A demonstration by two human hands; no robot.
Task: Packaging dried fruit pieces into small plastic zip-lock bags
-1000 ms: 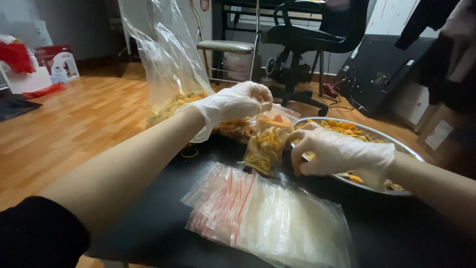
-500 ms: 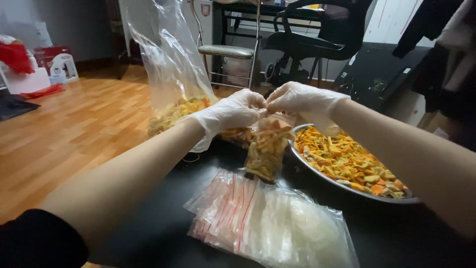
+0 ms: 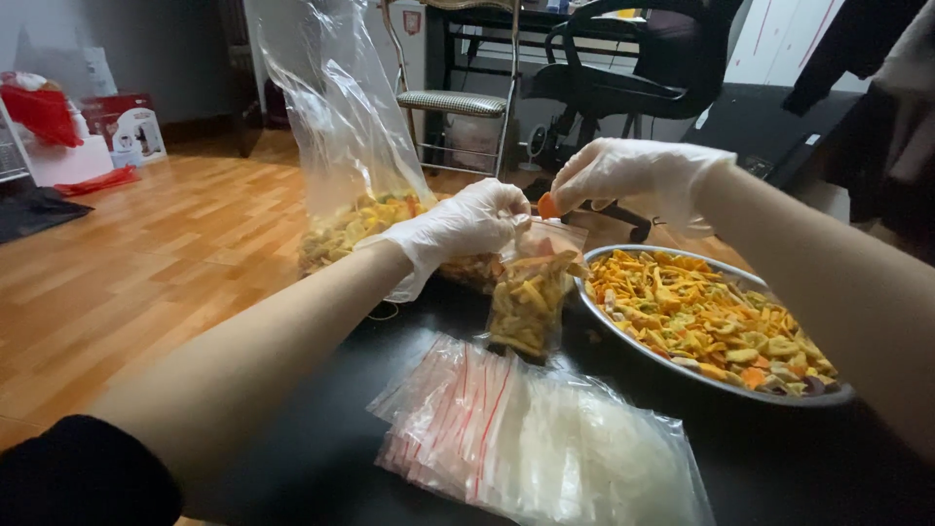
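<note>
Clear plastic, nearest me: a stack of empty zip bags (image 3: 545, 438) with red seal strips lies on the black surface (image 3: 321, 429), just in front of the small zip bag (image 3: 531, 297) of yellow-orange chips that hangs over it. I log the left hand (image 3: 458, 224), gloved, with its grip pinched on that bag's top edge, and the right hand (image 3: 633, 175), also gloved, just above the bag's mouth, grip closed on one orange chip (image 3: 548, 206). To the right sits a metal tray (image 3: 716, 375) heaped with the same chips; behind the hands stands a large clear bag (image 3: 341, 136), partly filled, with chairs beyond.
</note>
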